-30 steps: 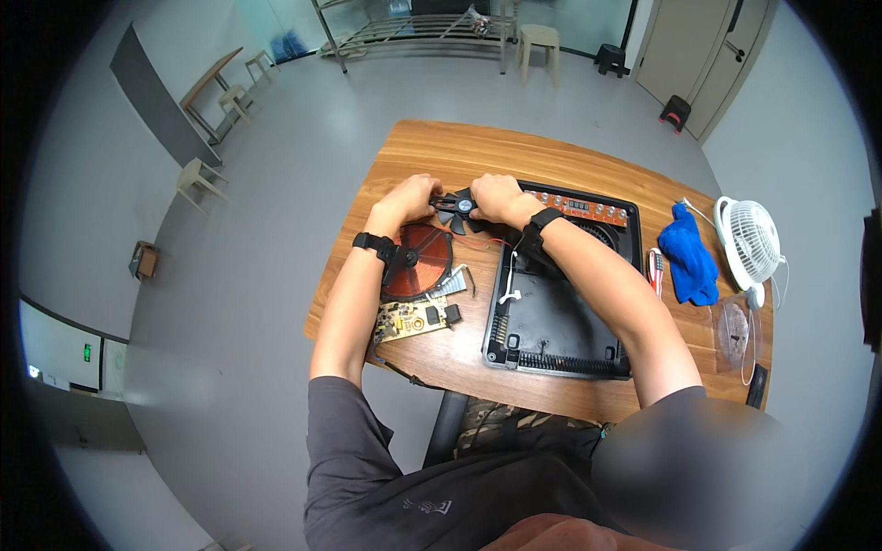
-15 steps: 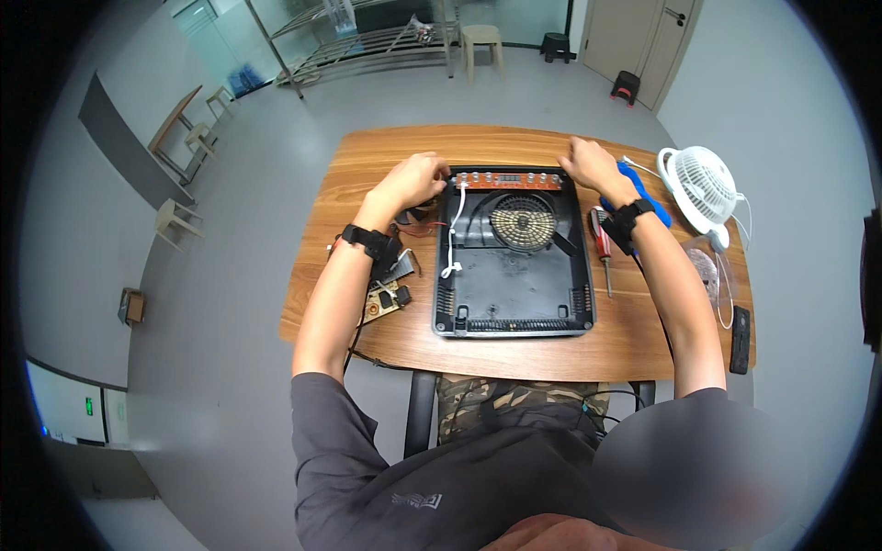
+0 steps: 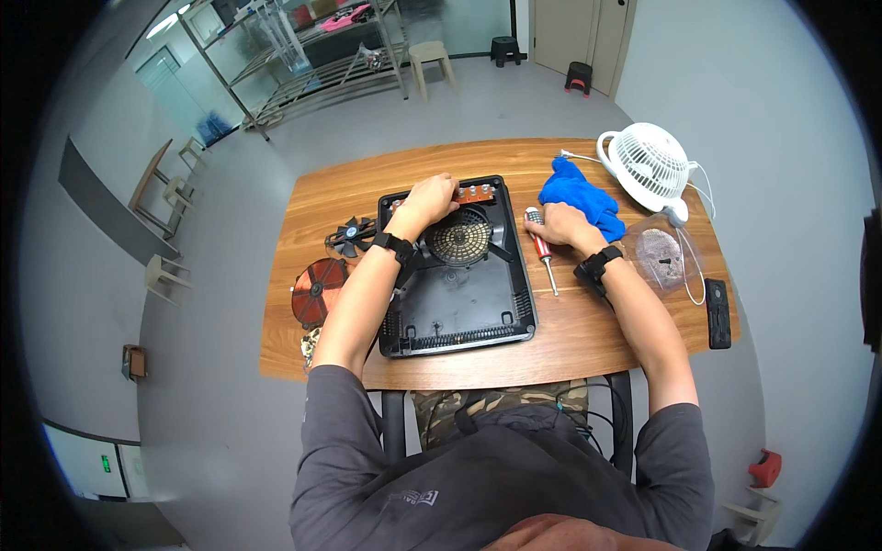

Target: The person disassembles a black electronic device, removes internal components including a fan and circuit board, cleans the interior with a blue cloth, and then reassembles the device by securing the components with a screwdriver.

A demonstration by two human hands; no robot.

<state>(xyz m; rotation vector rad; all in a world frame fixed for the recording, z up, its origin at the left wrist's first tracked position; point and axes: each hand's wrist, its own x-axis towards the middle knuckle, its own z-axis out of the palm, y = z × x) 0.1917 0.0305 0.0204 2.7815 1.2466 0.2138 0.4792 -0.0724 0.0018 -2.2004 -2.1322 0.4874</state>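
Now the right hand [image 3: 565, 226], previously at the housing's far-right corner, has its fingers closed on the red-handled metal screwdriver [image 3: 543, 248], right of the black rectangular plastic housing [image 3: 473, 303]; the left hand [image 3: 430, 199], finger closure indeterminable, overlies the orange strip-shaped circuit board [image 3: 476, 194].

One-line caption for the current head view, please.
Left hand at the orange circuit board in the black casing, right hand at the red-handled screwdriver near a blue cloth.
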